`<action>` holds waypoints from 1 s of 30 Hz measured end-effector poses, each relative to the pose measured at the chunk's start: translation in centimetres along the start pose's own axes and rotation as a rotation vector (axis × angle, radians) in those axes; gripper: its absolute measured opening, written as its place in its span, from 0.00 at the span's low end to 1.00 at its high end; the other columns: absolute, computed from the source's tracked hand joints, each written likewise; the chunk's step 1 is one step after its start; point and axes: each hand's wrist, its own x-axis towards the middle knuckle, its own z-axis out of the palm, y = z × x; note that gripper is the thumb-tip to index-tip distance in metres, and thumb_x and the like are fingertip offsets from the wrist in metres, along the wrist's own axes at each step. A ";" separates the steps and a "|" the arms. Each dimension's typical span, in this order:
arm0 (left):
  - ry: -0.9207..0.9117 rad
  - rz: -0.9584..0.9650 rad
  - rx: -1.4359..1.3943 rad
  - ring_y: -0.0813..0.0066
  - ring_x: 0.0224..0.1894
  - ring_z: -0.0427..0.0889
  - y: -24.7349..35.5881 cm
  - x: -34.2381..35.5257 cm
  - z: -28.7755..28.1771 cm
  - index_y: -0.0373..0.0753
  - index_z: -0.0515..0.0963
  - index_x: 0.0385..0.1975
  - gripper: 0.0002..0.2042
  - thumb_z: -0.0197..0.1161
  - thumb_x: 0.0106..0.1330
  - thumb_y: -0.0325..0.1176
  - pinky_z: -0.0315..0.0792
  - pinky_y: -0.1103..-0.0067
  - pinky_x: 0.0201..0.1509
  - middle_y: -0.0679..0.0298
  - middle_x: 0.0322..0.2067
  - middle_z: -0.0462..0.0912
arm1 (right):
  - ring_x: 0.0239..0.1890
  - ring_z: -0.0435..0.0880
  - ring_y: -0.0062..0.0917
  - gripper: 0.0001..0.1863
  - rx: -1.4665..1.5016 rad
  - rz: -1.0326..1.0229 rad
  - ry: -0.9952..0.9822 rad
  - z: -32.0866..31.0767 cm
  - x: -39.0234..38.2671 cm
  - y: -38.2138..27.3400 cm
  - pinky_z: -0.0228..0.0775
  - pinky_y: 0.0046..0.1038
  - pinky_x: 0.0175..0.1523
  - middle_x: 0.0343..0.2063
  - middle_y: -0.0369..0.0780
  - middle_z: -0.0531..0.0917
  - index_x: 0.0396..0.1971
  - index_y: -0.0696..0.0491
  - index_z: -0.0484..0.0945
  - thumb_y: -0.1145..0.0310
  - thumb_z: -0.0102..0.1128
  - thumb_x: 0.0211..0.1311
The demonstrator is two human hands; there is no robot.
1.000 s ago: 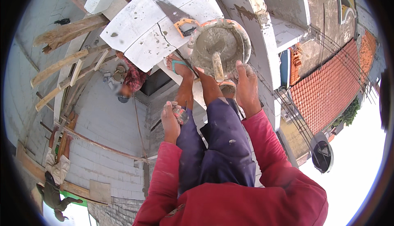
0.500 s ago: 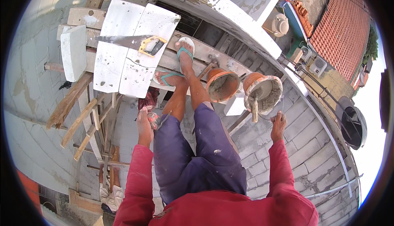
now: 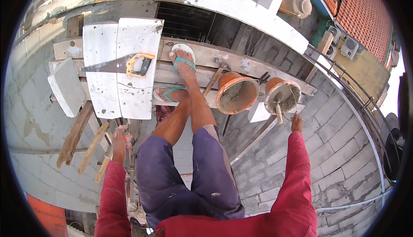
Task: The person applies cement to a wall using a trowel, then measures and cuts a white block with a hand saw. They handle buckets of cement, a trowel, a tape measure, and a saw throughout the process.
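Observation:
I stand in green flip-flops on the wooden scaffold planks (image 3: 202,56). My right hand (image 3: 297,123) hangs just below the right-hand orange bucket (image 3: 282,95), fingers loose, holding nothing. A trowel handle (image 3: 278,113) sticks out of that bucket's mortar. A second orange mortar bucket (image 3: 236,92) stands to its left. My left hand (image 3: 118,140) hangs by my thigh over the wooden poles; its fingers curl and I cannot tell whether it holds anything. A handsaw (image 3: 129,65) with a yellow handle lies on the white blocks (image 3: 103,90).
A hammer (image 3: 215,80) lies on the planks between my feet and the buckets. A loose white block (image 3: 66,86) sits at the plank's left end, and a small offcut (image 3: 259,112) lies under the buckets. A grey block wall (image 3: 327,151) drops away below, with a railing (image 3: 357,95) on the right.
A second ago my right hand gripped the trowel bucket close to my body. Now the bucket sits on the planks beside the other and the hand is off it.

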 end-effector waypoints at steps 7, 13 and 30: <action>-0.002 0.004 0.048 0.85 0.14 0.68 1.2 0.2 2.4 0.44 0.81 0.50 0.18 0.51 0.80 0.51 0.63 0.84 0.16 0.69 0.21 0.75 | 0.41 0.83 0.53 0.28 -0.210 -0.008 -0.195 6.8 1.3 1.6 0.73 0.48 0.47 0.34 0.56 0.85 0.39 0.62 0.82 0.50 0.45 0.78; -0.019 -0.013 0.081 0.85 0.16 0.70 -0.3 0.6 1.7 0.43 0.82 0.48 0.18 0.52 0.80 0.49 0.65 0.83 0.17 0.71 0.21 0.73 | 0.50 0.83 0.53 0.27 -0.283 0.006 -0.265 8.6 -4.3 2.6 0.72 0.47 0.57 0.49 0.59 0.84 0.52 0.62 0.81 0.52 0.47 0.76; 0.077 0.045 -0.374 0.77 0.34 0.83 -21.9 10.5 -4.5 0.36 0.82 0.48 0.17 0.53 0.76 0.42 0.76 0.80 0.39 0.62 0.38 0.84 | 0.49 0.85 0.46 0.17 0.070 -0.750 -0.279 15.5 -19.5 -51.3 0.75 0.41 0.55 0.46 0.53 0.85 0.56 0.59 0.75 0.66 0.56 0.74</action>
